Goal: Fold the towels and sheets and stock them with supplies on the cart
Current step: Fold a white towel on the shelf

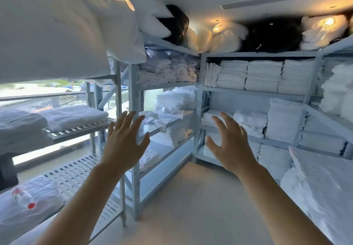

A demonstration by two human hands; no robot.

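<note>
Linen shelves (254, 92); left hand (124, 141), right hand (229, 143) spread, seemingly touching nothing.

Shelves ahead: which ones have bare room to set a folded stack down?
The slotted shelf low on the left is mostly bare beyond the plastic bag. The corner shelf has a bare front strip. The folded towel stacks fill theirs. Both hands are empty.
</note>
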